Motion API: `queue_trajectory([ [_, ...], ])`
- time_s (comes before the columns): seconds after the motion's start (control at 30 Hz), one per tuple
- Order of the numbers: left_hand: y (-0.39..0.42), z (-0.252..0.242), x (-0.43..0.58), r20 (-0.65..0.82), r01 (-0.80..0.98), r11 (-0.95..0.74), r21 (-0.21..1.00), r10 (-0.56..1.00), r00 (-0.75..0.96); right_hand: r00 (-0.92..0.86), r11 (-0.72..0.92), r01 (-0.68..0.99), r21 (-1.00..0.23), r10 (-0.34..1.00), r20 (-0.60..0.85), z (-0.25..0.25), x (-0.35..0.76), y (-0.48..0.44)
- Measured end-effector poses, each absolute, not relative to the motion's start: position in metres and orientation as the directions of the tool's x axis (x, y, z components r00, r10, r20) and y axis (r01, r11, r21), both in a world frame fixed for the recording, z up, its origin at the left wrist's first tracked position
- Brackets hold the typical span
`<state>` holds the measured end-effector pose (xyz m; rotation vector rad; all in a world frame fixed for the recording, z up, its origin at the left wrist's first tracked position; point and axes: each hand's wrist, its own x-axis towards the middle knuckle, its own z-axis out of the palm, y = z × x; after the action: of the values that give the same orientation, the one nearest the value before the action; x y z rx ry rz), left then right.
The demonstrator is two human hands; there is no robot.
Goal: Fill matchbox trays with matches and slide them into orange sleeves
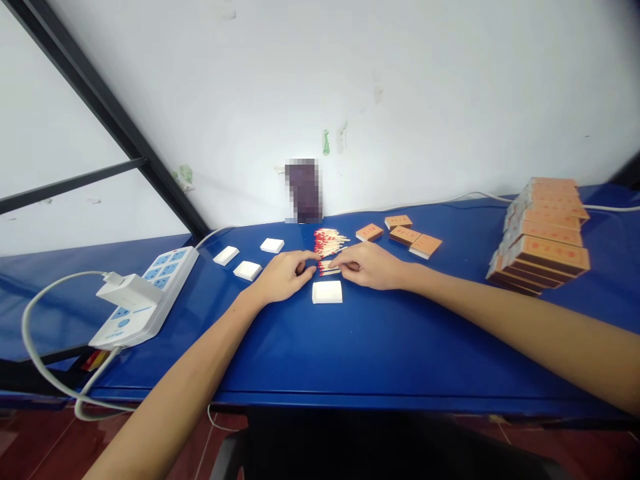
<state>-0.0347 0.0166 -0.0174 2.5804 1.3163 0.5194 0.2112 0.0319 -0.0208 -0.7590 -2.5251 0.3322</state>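
Together palm-down, left hand [287,275], right hand [374,267], seemingly at matches [325,268].

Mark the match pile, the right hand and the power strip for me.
Match pile [329,242]: head view, middle of the heap.
Right hand [369,265]: head view, back of the hand.
Power strip [145,321]: head view, white casing.

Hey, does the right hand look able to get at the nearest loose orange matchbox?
Probably yes: the orange matchbox lies just beyond the right hand, with only blue table between. That hand is at the matches, so it would likely have to leave those first.
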Motion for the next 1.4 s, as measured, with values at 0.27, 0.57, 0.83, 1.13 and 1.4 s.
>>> queue_trajectory([
  [0.27, 0.0171, -0.0176, -0.0353, 0.216, 0.745, -0.585, 0.322, 0.811, 0.543, -0.731, 0.805, 0.458, -0.378, 0.583, 0.354, -0.0204, 0.2116, 0.0327],
  [0.57, 0.0178, -0.0176, -0.0357, 0.208, 0.743, -0.585, 0.326, 0.811, 0.547, -0.728, 0.806, 0.444, -0.391, 0.579, 0.367, -0.0191, 0.2115, 0.0315],
  [0.83, 0.0175, -0.0177, -0.0361, 0.206, 0.745, -0.581, 0.328, 0.813, 0.544, -0.728, 0.794, 0.475, -0.378, 0.597, 0.337, -0.0172, 0.2097, 0.0302],
  [1.13, 0.0176, -0.0166, -0.0349, 0.205, 0.744, -0.586, 0.323, 0.810, 0.549, -0.744, 0.804, 0.465, -0.370, 0.582, 0.329, -0.0153, 0.2117, 0.0289],
  [1.4, 0.0178, -0.0174, -0.0352, 0.216, 0.738, -0.590, 0.328, 0.807, 0.549, -0.735, 0.802, 0.474, -0.362, 0.587, 0.338, -0.0165, 0.2104, 0.0297],
])
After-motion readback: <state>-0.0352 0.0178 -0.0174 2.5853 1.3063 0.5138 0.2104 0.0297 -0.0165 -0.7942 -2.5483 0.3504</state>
